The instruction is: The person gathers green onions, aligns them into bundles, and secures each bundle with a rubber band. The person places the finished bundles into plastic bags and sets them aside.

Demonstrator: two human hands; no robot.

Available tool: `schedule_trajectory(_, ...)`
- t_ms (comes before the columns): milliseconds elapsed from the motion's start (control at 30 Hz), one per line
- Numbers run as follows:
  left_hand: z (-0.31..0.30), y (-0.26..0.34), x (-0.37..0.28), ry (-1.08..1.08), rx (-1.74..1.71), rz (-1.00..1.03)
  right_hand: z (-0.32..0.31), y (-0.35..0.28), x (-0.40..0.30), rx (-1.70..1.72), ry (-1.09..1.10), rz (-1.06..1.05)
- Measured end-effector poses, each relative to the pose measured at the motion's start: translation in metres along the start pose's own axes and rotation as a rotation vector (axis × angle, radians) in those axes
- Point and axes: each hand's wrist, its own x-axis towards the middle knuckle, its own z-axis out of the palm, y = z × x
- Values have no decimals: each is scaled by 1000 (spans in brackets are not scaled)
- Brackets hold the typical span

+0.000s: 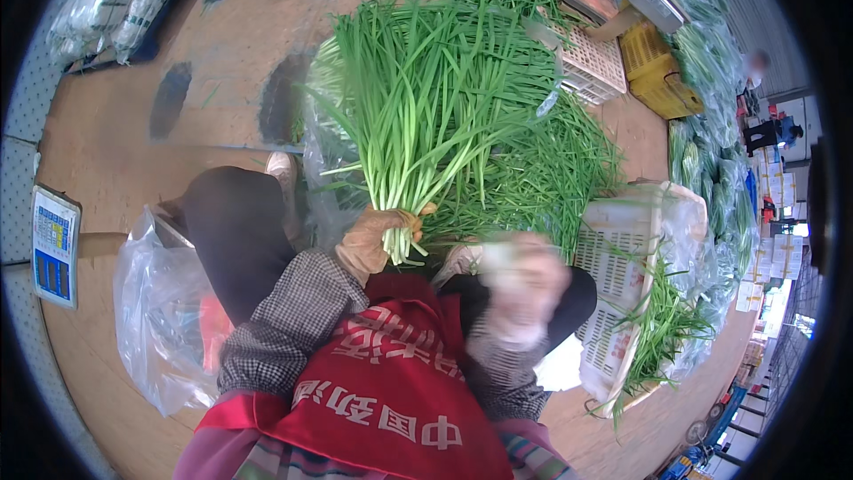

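My left hand [381, 235], in a thin translucent glove, is closed around the pale stem ends of a bunch of long flat green leaves [406, 140], which look like garlic chives. The leaves fan out away from me over a large heap of the same greens [533, 173]. To the right of the bunch, my right hand [526, 273] is above my right knee and badly blurred by motion; whether it holds anything does not show. Clear plastic film [323, 160] lies along the heap's left edge.
A white plastic crate [616, 280] with loose greens stands at right, and another crate [593, 63] beyond the heap near a yellow crate [656, 73]. At left are a scale display [56, 247] and a clear plastic bag [160, 320]. A distant person [773, 132] is at far right.
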Motion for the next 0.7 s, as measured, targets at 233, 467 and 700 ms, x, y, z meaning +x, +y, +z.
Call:
schedule_trajectory(233,15,-10,9,190,235,128,-161,39,42,-555,631,311)
schedule_trajectory(467,13,-33,18,244,757,421,20,97,5,-46,-328,1195)
schedule_trajectory(700,43,-21,-9,445,1809,239,56,106,-17,570,-64,773)
